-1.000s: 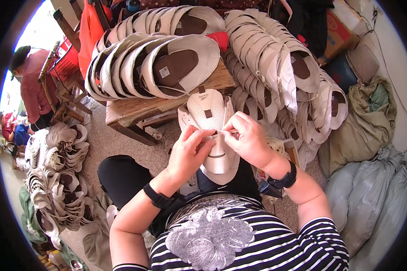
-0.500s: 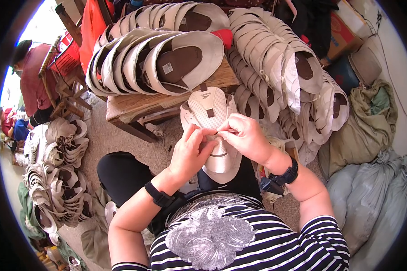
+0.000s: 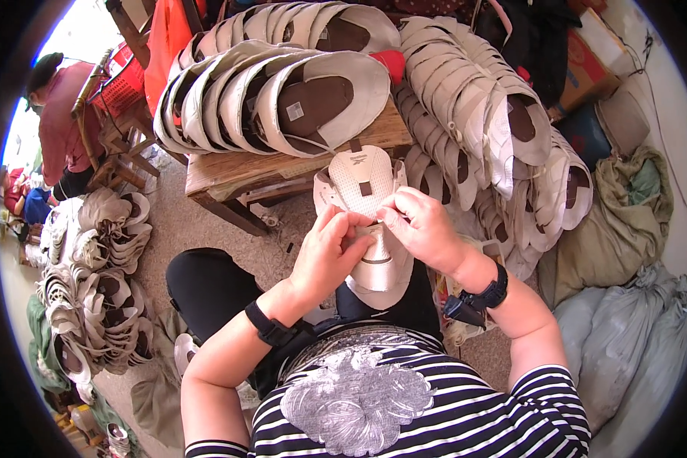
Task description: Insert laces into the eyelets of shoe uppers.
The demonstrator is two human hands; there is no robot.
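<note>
A pale beige shoe upper (image 3: 390, 284) lies over my lap, its rounded toe toward me and its perforated tongue (image 3: 356, 172) pointing away. My left hand (image 3: 330, 248) is closed on the upper near the tongue's base, the thumb resting on the smooth front part. Just to the right, my right hand (image 3: 426, 233) pinches thumb and forefinger together over the same spot. Whatever sits between those fingertips is too small to make out. The fingers of both hands cover the place where tongue and front part meet.
Ahead stands a wooden bench (image 3: 229, 172) carrying nested rows of shoe uppers (image 3: 313, 107). More stacked uppers (image 3: 466, 91) hang at the right, beside tied grey sacks (image 3: 626, 336). Piles of uppers (image 3: 99, 282) lie on the floor at left. Another person (image 3: 65, 122) sits beyond.
The view has shifted slightly, so the scene sits a little farther right. My right fingertips have risen slightly from the upper; my left hand keeps its hold.
</note>
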